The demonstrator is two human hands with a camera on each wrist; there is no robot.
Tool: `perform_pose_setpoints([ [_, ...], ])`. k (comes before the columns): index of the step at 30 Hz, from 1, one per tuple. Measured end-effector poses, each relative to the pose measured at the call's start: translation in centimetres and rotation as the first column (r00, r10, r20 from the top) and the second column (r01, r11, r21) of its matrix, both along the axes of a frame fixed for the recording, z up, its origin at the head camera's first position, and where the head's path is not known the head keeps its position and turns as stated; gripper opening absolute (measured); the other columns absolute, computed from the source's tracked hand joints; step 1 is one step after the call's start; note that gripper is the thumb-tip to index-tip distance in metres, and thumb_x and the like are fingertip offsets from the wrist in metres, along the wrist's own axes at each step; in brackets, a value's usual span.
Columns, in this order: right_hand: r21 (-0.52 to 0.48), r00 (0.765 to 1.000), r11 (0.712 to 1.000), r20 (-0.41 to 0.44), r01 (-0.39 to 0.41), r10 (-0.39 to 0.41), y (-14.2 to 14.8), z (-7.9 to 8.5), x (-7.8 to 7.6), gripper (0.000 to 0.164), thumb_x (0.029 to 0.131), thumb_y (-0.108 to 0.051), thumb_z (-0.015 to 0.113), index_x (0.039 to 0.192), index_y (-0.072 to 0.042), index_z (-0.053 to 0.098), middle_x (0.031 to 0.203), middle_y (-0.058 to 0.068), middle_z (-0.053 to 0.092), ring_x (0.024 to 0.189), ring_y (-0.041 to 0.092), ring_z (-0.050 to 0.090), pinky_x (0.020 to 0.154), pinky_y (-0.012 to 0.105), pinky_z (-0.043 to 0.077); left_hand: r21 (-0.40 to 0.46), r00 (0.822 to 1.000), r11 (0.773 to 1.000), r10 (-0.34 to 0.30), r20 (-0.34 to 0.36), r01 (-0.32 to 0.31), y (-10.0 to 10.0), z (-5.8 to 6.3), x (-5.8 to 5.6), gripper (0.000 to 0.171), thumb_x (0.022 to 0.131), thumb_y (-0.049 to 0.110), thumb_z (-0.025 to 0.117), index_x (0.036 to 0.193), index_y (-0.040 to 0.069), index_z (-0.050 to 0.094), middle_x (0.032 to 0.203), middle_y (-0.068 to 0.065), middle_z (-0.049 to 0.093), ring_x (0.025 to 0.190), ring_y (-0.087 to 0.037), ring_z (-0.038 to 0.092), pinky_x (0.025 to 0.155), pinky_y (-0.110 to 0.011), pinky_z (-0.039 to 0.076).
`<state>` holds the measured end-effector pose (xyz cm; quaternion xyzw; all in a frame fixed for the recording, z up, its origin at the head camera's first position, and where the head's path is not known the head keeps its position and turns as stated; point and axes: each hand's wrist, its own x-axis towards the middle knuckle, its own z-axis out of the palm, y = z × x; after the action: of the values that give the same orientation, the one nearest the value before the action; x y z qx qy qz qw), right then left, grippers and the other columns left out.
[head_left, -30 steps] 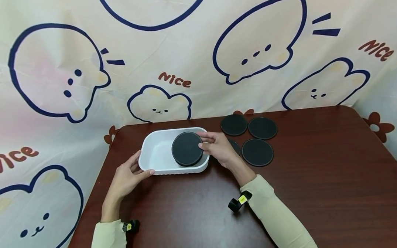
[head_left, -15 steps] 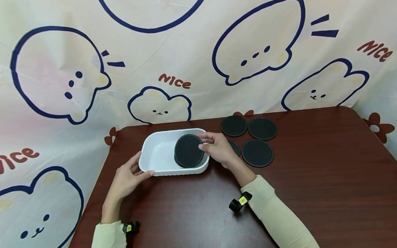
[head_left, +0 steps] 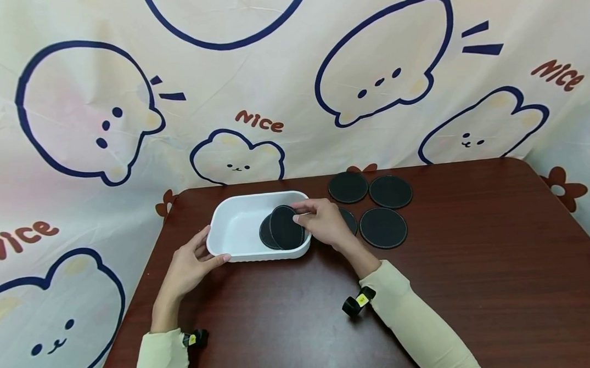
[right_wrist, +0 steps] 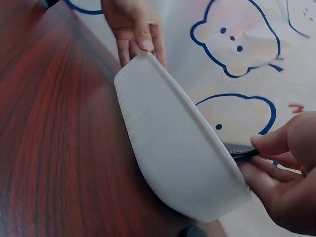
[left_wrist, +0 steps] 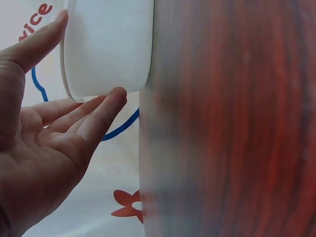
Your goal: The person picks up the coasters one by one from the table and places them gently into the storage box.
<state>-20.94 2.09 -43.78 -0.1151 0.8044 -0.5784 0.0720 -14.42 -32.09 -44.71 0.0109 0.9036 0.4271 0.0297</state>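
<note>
A white rectangular tray (head_left: 235, 225) with rounded corners stands toward the back left of the table. My left hand (head_left: 187, 265) grips its left end, thumb at the near corner and fingers at the side; the left wrist view shows these fingertips against the tray wall (left_wrist: 108, 54). Over the tray's right end, my right hand (head_left: 323, 224) pinches a round black coaster (head_left: 285, 228) by its right edge, thumb on top. This coaster tilts down into the tray. Beneath it, a second black coaster (head_left: 266, 233) shows partly. The right wrist view gives the held coaster (right_wrist: 242, 151) edge-on at the rim.
Several more black coasters (head_left: 383, 228) lie on the dark wooden table (head_left: 476, 264) right of the tray, one (head_left: 348, 220) partly hidden behind my right hand. A pale cloth with cartoon drawings (head_left: 372, 142) hangs behind the table. A camera (head_left: 358, 302) sits on each wrist.
The held coaster has shifted right and tilted down into the tray, uncovering more of the coaster under it. My left hand and the tray stay in place.
</note>
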Motion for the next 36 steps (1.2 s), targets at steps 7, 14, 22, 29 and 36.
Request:
perform_pose_setpoints([
  [7,0.176,0.962,0.984,-0.269,0.001,0.047,0.6,0.7,0.3,0.035,0.099,-0.021,0.079,0.131,-0.008,0.078,0.145,0.014,0.07,0.132,0.032,0.069,0.108,0.05,0.059,-0.001,1.0,1.0,0.003,0.001,-0.003,0.1,0.0,0.0,0.101,0.091,0.035,0.089,0.17,0.011,0.032,0.166,-0.025,0.047,0.134,-0.043,0.066,0.103,-0.049,0.056],
  [14,0.111,0.986,0.994,-0.163,-0.023,0.041,2.4,0.9,0.0,0.037,0.1,-0.022,0.078,0.135,-0.01,0.076,0.138,0.013,0.074,0.127,0.032,0.073,0.103,0.047,0.062,-0.004,1.0,1.0,0.0,0.001,0.0,0.2,0.0,0.1,0.101,0.091,0.037,0.089,0.17,0.012,0.031,0.166,-0.024,0.047,0.135,-0.043,0.066,0.104,-0.05,0.057],
  [22,0.067,0.997,0.997,-0.07,-0.025,0.03,4.9,0.5,-0.2,0.039,0.102,-0.022,0.076,0.138,-0.006,0.072,0.135,0.014,0.075,0.125,0.03,0.074,0.103,0.048,0.062,-0.01,1.0,1.0,-0.003,-0.01,0.003,0.2,0.0,0.1,0.1,0.091,0.035,0.089,0.17,0.01,0.032,0.165,-0.025,0.048,0.134,-0.043,0.066,0.103,-0.049,0.056],
  [29,0.075,0.999,0.997,-0.034,-0.031,0.034,7.8,0.0,-0.3,0.041,0.103,-0.024,0.073,0.141,-0.007,0.07,0.139,0.014,0.073,0.125,0.03,0.073,0.106,0.05,0.06,-0.001,1.0,1.0,-0.006,-0.014,0.006,0.1,-0.1,0.1,0.1,0.091,0.032,0.089,0.169,0.007,0.032,0.164,-0.026,0.048,0.134,-0.044,0.066,0.102,-0.047,0.057],
  [36,0.091,1.0,0.995,0.011,-0.026,0.026,10.5,-0.3,-0.2,0.043,0.105,-0.024,0.071,0.145,-0.007,0.066,0.141,0.019,0.072,0.127,0.033,0.072,0.105,0.049,0.061,0.0,1.0,1.0,-0.005,-0.015,0.005,0.0,-0.1,0.1,0.1,0.091,0.031,0.089,0.169,0.008,0.032,0.165,-0.026,0.048,0.134,-0.043,0.066,0.102,-0.047,0.058],
])
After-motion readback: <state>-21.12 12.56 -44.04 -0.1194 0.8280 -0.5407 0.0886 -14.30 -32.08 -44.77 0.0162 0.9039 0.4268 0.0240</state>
